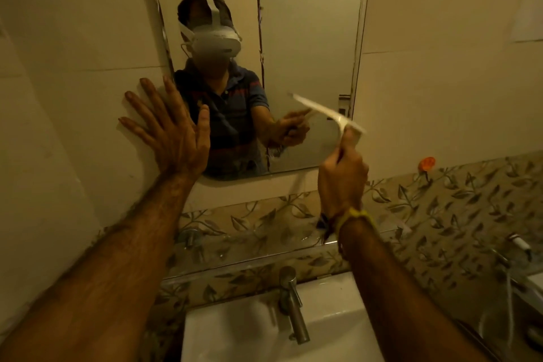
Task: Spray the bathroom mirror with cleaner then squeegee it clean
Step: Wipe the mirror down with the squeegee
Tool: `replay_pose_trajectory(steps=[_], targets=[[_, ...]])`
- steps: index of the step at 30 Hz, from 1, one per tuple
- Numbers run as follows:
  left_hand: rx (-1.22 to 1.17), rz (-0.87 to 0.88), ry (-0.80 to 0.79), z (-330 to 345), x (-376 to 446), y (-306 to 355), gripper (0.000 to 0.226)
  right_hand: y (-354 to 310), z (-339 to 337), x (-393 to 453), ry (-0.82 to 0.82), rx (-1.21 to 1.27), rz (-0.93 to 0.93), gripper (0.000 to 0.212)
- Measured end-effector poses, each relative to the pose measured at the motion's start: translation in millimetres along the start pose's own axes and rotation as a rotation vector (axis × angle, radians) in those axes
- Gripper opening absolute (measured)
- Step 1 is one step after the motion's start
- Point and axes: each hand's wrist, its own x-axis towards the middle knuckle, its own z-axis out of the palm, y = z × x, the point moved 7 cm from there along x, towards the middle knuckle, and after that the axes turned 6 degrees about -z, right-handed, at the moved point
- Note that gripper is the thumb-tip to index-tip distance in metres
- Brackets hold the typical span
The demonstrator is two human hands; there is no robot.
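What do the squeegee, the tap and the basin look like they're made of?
Squeegee: probably white plastic; pale, thin and matte, though blurred.
Tap: metal, brushed or satin finish; grey with soft highlights.
Basin: likely glazed ceramic; smooth white surface with a faint sheen.

Walls point(73, 23): plain cream tiles under dim, yellowish light. Border band point(440, 194): leaf-patterned tiles running across from 9 o'clock to 3 o'clock. Ledge point(235, 266): narrow, reflective, just above the basin. Basin point(235, 329): white, at 6 o'clock, fitted with a metal tap point(291, 300). Orange wall hook point(427, 163): at 3 o'clock. Paper sheet point(529, 3): at 2 o'clock.
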Motion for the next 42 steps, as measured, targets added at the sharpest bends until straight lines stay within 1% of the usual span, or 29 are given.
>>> replay_pose_trajectory(steps=[3,5,11,13,18,22,27,30,32,35,37,39,42], targets=[[-0.015,-0.012,0.0,-2.1,-0.2,0.9,0.074,-19.9,-9.8,49.6,0.125,-0.018,0.013,0.048],[-0.022,-0.001,-0.005,-3.4,-0.6,1.2,0.073,-25.4,-8.6,57.7,0.152,-0.007,0.026,0.051],[-0.034,0.015,-0.074,-3.9,-2.3,0.1,0.072,0.6,15.7,-22.5,0.095,0.053,0.202,0.05],[-0.016,0.013,-0.097,-2.8,-2.4,0.2,0.072,3.9,22.8,-37.3,0.117,0.092,0.247,0.048],[-0.001,0.003,-0.133,-1.9,-1.6,-1.1,0.072,-10.7,34.6,-48.0,0.235,0.276,0.361,0.043],[-0.018,0.034,-0.184,-5.3,-2.1,-1.2,0.071,-31.7,53.6,-73.4,0.269,0.383,0.445,0.043],[0.022,0.1,-0.312,-8.0,-5.3,-8.9,0.068,-59.5,74.0,-105.8,0.225,0.454,0.504,0.045],[0.04,0.179,-0.366,-15.7,-7.4,-12.6,0.071,-77.0,79.3,-117.2,0.195,0.467,0.525,0.045],[-0.062,0.205,-0.42,-21.0,-7.7,-14.4,0.072,-93.9,86.1,-129.1,0.145,0.472,0.511,0.045],[-0.181,0.192,-0.519,-25.0,-3.4,-20.6,0.068,-121.7,100.7,-152.2,0.022,0.458,0.479,0.047],[-0.204,0.197,-0.58,-28.0,0.2,-24.7,0.065,-129.2,110.2,-161.2,-0.042,0.46,0.497,0.048],[-0.202,0.21,-0.613,-32.0,2.3,-26.8,0.06,-129.1,114.4,-161.6,-0.065,0.461,0.52,0.048],[-0.239,0.172,-0.657,-38.2,1.6,-23.4,0.057,-136.8,111.3,-158.2,-0.103,0.466,0.502,0.046]])
